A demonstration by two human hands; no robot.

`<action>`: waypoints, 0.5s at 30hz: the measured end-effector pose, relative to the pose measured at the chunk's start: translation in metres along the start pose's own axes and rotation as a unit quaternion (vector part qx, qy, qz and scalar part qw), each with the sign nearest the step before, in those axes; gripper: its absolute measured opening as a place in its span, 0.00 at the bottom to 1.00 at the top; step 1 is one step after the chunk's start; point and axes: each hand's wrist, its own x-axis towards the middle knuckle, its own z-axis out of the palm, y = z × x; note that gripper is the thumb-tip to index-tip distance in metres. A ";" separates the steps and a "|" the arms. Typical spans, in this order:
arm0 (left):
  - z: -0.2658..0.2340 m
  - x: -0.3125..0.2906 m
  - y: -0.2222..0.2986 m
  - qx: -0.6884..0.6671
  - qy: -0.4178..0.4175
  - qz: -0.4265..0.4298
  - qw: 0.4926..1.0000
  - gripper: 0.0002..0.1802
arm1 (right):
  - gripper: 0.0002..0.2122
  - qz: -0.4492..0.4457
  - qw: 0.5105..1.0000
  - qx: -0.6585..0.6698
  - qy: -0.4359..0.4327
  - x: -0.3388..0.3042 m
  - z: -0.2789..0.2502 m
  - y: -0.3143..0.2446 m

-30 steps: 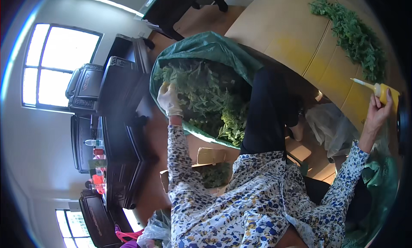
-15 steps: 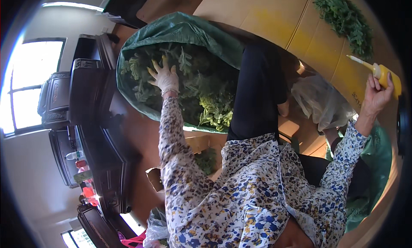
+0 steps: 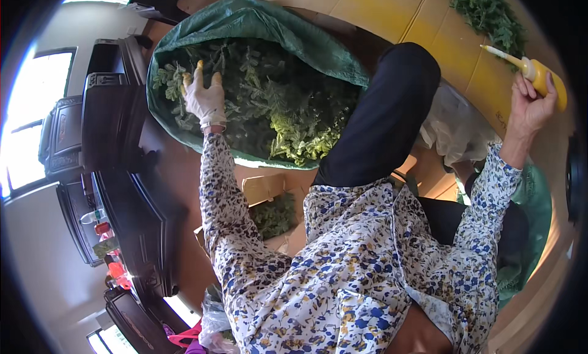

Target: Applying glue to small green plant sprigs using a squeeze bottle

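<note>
My left hand, in a white glove with yellow-stained fingertips, reaches over the left part of a large green woven sack. Its fingers are apart among artificial fir sprigs that fill the sack, and I see nothing held in them. Bare and raised at the right, my right hand grips a yellow squeeze bottle. The bottle's long pale nozzle points up and left over a cardboard sheet. Near the nozzle tip, a strip of green fir foliage lies on the cardboard.
Yellow stains mark the cardboard. Below its edge sits a clear plastic bag. An opened cardboard box with green foliage is beside my left arm. Dark wooden furniture lines the left. More green sacking lies at the right.
My left hand has shifted left over the sack's foliage, its fingers drawn closer together. The squeeze bottle has moved slightly up and left in my right hand. My knee has swung right.
</note>
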 end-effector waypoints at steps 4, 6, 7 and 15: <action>-0.018 -0.005 0.006 0.076 -0.004 0.022 0.997 0.22 | 0.10 -0.006 1.000 0.005 0.013 -0.001 -0.004 -0.006; -0.019 -0.006 0.023 0.144 -0.047 0.058 0.987 0.22 | 0.10 -0.013 1.000 0.004 0.006 -0.003 -0.008 -0.023; -0.029 -0.011 0.039 0.199 -0.065 0.090 0.974 0.23 | 0.10 0.004 1.000 -0.008 0.015 -0.003 -0.010 -0.033; -0.062 0.016 0.105 0.199 -0.182 0.158 0.950 0.24 | 0.08 -0.118 0.977 0.042 0.173 -0.027 0.002 -0.044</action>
